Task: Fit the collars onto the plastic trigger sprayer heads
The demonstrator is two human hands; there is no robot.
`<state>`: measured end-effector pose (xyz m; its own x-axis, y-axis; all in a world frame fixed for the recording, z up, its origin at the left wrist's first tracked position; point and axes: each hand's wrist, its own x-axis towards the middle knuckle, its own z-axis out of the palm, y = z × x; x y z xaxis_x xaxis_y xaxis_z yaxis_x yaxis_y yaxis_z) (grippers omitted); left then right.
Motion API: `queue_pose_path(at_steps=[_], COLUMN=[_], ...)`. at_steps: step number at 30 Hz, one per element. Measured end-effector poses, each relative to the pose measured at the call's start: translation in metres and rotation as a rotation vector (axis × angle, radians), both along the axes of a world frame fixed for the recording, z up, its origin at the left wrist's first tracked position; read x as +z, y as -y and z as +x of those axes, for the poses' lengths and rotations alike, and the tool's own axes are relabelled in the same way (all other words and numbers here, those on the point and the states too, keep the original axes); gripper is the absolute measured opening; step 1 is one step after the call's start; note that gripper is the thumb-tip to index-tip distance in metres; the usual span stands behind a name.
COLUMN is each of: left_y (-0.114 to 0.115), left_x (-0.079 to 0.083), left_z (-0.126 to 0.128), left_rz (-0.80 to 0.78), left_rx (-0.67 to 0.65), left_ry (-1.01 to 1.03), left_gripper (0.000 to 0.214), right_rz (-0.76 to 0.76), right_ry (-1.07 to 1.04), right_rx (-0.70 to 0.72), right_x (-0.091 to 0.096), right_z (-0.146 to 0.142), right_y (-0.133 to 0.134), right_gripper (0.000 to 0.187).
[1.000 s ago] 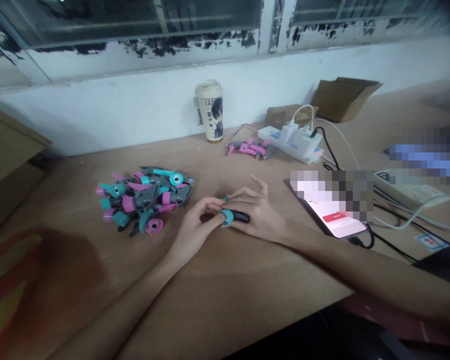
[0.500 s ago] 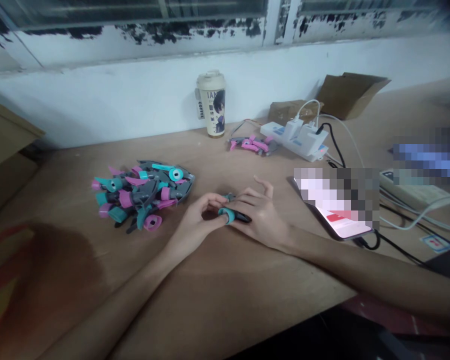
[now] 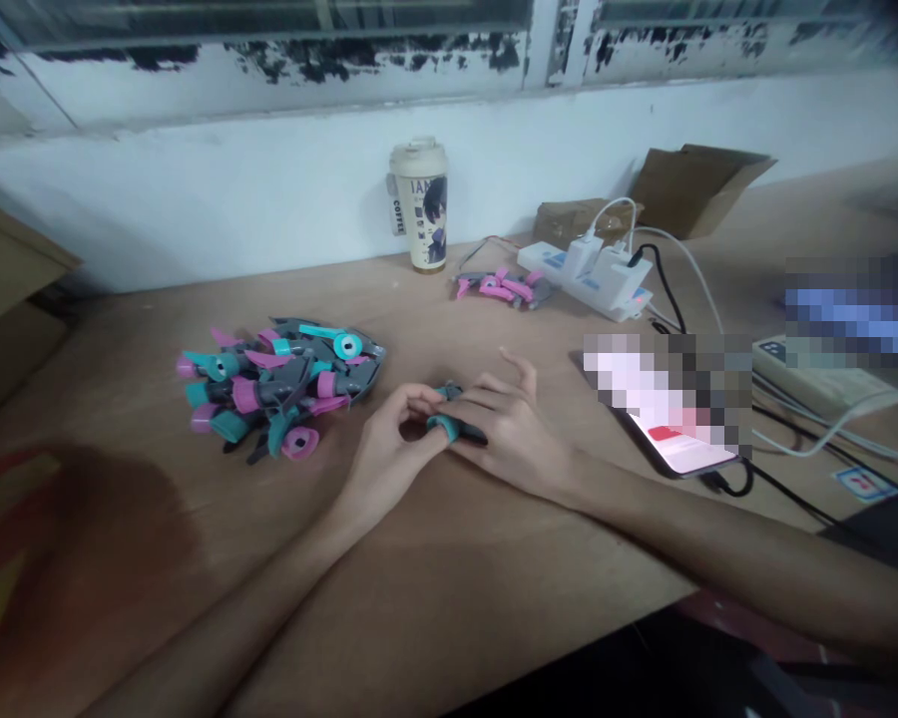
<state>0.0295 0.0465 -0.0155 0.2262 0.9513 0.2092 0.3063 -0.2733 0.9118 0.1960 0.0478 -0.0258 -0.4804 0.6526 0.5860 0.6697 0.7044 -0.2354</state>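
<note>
Left hand (image 3: 395,439) and right hand (image 3: 520,431) are holding a teal-dark part (image 3: 450,429) between them.
Its long axis is running from left hand toward right; the pile (image 3: 288,379) is lying leftward, nearer the left hand.

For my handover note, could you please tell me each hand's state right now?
Left hand: closed, holding the teal part.
Right hand: closed on the same teal part.

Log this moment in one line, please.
left hand: holds curved teal-and-dark plastic piece; right hand: holds same piece; nearby: pink, teal and grey plastic heap
</note>
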Motion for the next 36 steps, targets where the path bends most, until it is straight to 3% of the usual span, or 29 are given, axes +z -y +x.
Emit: queue_pose_path(at_steps=[8, 15, 21, 25, 28, 36], left_y=[0.0, 0.002, 0.005, 0.007, 0.009, 0.013], left_x=[-0.005, -0.005, -0.007, -0.004, 0.0, 0.002], left_z=[-0.001, -0.001, 0.002, 0.004, 0.005, 0.007], left_rz=[0.009, 0.034, 0.059, 0.071, 0.181, 0.294], left_rx=[0.015, -0.004, 0.064, 0.148, 0.197, 0.244], left_ry=[-0.008, 0.012, -0.001, -0.105, -0.231, -0.394], left_gripper=[0.021, 0.019, 0.021, 0.015, 0.005, 0.009], right_rz=[-0.002, 0.016, 0.034, 0.036, 0.036, 0.04], right_ry=[-0.012, -0.006, 0.031, 0.042, 0.047, 0.057], right_rx=[0.035, -0.028, -0.113, -0.16, -0.185, -0.199], right_x=[-0.002, -0.002, -0.002, 0.0, 0.0, 0.0], right_z=[0.004, 0.004, 0.002, 0.002, 0.002, -0.001], right_y=[-0.004, 0.0, 0.004, 0.005, 0.005, 0.006], right_gripper=[0.021, 0.02, 0.023, 0.025, 0.023, 0.022])
